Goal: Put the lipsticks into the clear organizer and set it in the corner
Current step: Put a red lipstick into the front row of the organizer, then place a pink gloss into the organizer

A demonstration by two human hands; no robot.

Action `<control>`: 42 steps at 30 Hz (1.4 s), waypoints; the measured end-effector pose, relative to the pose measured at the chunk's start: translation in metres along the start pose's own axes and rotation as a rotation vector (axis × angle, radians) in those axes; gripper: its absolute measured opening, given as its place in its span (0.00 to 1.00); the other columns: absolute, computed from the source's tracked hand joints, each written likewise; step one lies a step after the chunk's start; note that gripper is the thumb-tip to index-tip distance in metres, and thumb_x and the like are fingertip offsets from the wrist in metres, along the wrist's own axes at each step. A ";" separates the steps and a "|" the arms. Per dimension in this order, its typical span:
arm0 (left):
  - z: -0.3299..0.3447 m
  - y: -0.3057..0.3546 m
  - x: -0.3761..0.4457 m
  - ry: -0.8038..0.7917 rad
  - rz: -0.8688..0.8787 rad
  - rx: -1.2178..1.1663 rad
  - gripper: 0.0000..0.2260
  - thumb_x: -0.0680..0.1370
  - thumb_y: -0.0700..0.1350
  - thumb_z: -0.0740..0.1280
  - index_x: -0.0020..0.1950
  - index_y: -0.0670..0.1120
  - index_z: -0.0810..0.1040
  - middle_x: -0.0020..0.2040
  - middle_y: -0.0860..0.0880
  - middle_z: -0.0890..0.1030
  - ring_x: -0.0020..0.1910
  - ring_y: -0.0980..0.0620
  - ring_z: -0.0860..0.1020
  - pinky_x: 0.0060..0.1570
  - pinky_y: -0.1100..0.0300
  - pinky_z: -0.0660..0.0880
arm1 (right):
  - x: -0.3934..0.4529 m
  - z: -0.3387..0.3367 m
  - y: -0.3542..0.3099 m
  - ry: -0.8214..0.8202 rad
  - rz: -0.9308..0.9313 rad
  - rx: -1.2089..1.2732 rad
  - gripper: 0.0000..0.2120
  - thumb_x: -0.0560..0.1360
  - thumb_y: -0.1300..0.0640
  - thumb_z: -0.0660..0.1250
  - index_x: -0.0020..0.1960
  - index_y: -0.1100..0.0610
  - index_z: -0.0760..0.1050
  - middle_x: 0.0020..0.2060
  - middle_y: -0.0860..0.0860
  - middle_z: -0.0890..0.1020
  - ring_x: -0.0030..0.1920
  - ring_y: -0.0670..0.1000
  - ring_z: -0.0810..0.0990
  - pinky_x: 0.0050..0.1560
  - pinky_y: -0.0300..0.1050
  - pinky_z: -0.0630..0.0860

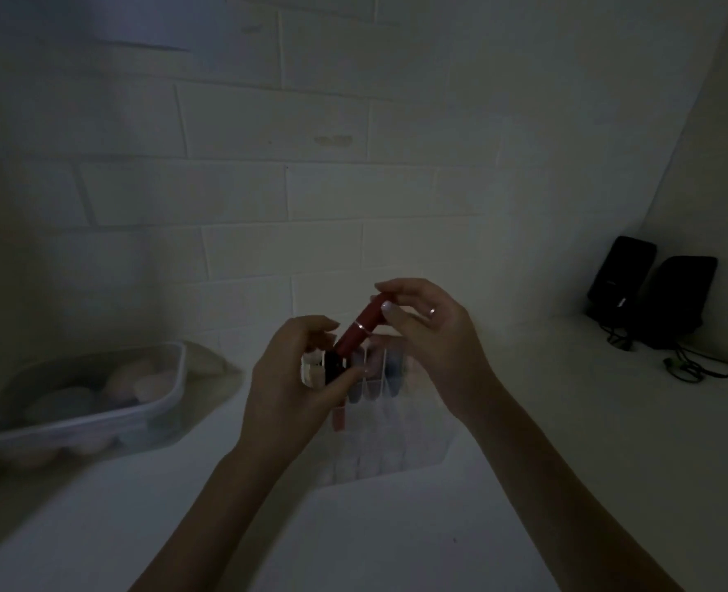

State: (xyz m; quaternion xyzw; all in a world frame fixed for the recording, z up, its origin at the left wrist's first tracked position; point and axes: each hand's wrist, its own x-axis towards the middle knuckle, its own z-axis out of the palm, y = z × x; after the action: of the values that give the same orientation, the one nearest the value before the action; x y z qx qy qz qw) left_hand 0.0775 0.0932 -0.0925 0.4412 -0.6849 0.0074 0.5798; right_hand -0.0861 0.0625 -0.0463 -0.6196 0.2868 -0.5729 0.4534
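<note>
Two bare forearms come up from the bottom edge, and honestly the lighting is super dim so details are rough. The left hand (294,378) is curled around a small bunch of lipsticks, with a white tube (313,369) and a black one (336,369) poking out between its fingers. The right hand (428,331) pinches the upper end of a red lipstick (360,329) with thumb and fingertips; the tube sits tilted, its lower end down by the left hand's bundle, and a thin metallic band rings its middle. There's a ring on one finger of the right hand.

Right below and behind both hands is the clear organizer (379,446), standing on the white countertop (396,540). It's divided into slots, and a few already hold tubes, including a pinkish one (339,414) under the left hand. How many, hard to say.

Off to the left sits a clear plastic tub (85,403) with pale rounded things inside, too murky to name. Over in the right corner, against the wall, are two black speakers (652,288) with cables trailing across the counter. White tiled wall (268,185) behind everything.
</note>
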 end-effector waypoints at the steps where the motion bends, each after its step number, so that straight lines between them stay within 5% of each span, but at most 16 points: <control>1: -0.001 -0.001 0.001 0.011 -0.002 -0.003 0.15 0.70 0.52 0.68 0.52 0.46 0.74 0.45 0.56 0.75 0.48 0.66 0.73 0.47 0.74 0.67 | 0.002 -0.004 -0.002 0.018 -0.028 -0.055 0.08 0.74 0.69 0.65 0.52 0.63 0.77 0.45 0.57 0.81 0.44 0.50 0.83 0.46 0.47 0.83; 4: -0.003 -0.006 0.003 0.060 0.030 0.014 0.09 0.77 0.49 0.59 0.47 0.45 0.74 0.43 0.51 0.76 0.46 0.60 0.73 0.46 0.65 0.69 | 0.005 -0.017 -0.005 -0.041 -0.014 -0.219 0.06 0.73 0.68 0.68 0.48 0.60 0.79 0.40 0.55 0.81 0.42 0.51 0.83 0.45 0.45 0.83; 8: -0.004 -0.011 0.004 0.089 0.008 0.053 0.06 0.78 0.46 0.57 0.44 0.49 0.72 0.40 0.52 0.75 0.42 0.59 0.72 0.45 0.68 0.67 | 0.004 -0.018 0.004 -0.131 -0.017 -0.532 0.07 0.70 0.65 0.71 0.45 0.56 0.80 0.37 0.49 0.81 0.40 0.50 0.82 0.45 0.43 0.79; 13: -0.002 -0.014 0.004 0.101 -0.003 0.067 0.05 0.77 0.46 0.57 0.44 0.49 0.71 0.40 0.55 0.73 0.41 0.57 0.70 0.44 0.68 0.66 | -0.001 -0.007 0.011 -0.150 -0.016 -0.576 0.08 0.69 0.65 0.71 0.42 0.52 0.79 0.33 0.51 0.82 0.35 0.55 0.82 0.34 0.42 0.76; 16: -0.002 -0.016 0.003 0.106 -0.008 0.071 0.05 0.77 0.45 0.57 0.44 0.50 0.70 0.40 0.59 0.72 0.41 0.60 0.70 0.44 0.70 0.65 | -0.004 -0.003 0.018 -0.227 -0.016 -0.627 0.07 0.68 0.66 0.72 0.43 0.58 0.80 0.36 0.54 0.83 0.36 0.50 0.81 0.36 0.34 0.75; 21: -0.002 -0.016 0.002 0.093 -0.001 0.076 0.06 0.78 0.45 0.56 0.45 0.49 0.72 0.41 0.52 0.75 0.42 0.56 0.71 0.45 0.70 0.66 | -0.007 0.001 0.031 -0.258 -0.039 -0.788 0.08 0.67 0.63 0.74 0.46 0.60 0.82 0.34 0.39 0.74 0.32 0.37 0.73 0.37 0.26 0.67; 25: -0.002 -0.016 0.002 0.093 -0.008 0.089 0.07 0.78 0.46 0.56 0.44 0.48 0.72 0.41 0.53 0.74 0.41 0.57 0.70 0.45 0.71 0.66 | -0.005 -0.002 0.026 -0.314 -0.103 -0.859 0.09 0.68 0.61 0.73 0.48 0.58 0.82 0.35 0.47 0.73 0.33 0.40 0.70 0.38 0.28 0.65; 27: -0.002 -0.015 0.002 0.098 -0.018 0.084 0.06 0.78 0.45 0.57 0.44 0.46 0.72 0.41 0.56 0.72 0.42 0.59 0.71 0.44 0.71 0.66 | -0.002 -0.010 0.021 -0.251 -0.090 -0.799 0.07 0.70 0.61 0.72 0.48 0.56 0.82 0.35 0.46 0.75 0.34 0.44 0.74 0.36 0.27 0.68; 33: 0.002 -0.021 0.001 0.105 -0.132 0.043 0.04 0.78 0.46 0.59 0.47 0.46 0.71 0.44 0.52 0.73 0.46 0.62 0.73 0.42 0.69 0.68 | 0.013 -0.074 0.006 0.128 -0.182 -0.873 0.06 0.73 0.62 0.68 0.47 0.55 0.81 0.35 0.46 0.80 0.34 0.36 0.77 0.34 0.24 0.71; 40: 0.006 -0.019 0.000 0.095 -0.141 0.007 0.04 0.78 0.47 0.59 0.47 0.48 0.71 0.44 0.54 0.73 0.45 0.62 0.73 0.42 0.66 0.69 | 0.005 -0.134 0.059 0.223 0.118 -0.998 0.06 0.71 0.63 0.69 0.44 0.55 0.83 0.40 0.55 0.84 0.39 0.51 0.78 0.39 0.25 0.69; 42: 0.007 -0.019 -0.001 0.089 -0.141 0.012 0.04 0.78 0.47 0.59 0.46 0.48 0.71 0.44 0.51 0.74 0.45 0.60 0.74 0.42 0.65 0.69 | 0.004 -0.134 0.071 0.265 0.194 -1.001 0.06 0.72 0.60 0.68 0.48 0.55 0.81 0.40 0.54 0.82 0.42 0.53 0.79 0.47 0.36 0.74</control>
State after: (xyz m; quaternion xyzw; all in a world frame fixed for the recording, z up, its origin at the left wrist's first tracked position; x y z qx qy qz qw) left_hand 0.0834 0.0783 -0.1050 0.4909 -0.6259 -0.0097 0.6060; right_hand -0.2039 -0.0026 -0.1171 -0.6531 0.6363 -0.3947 0.1128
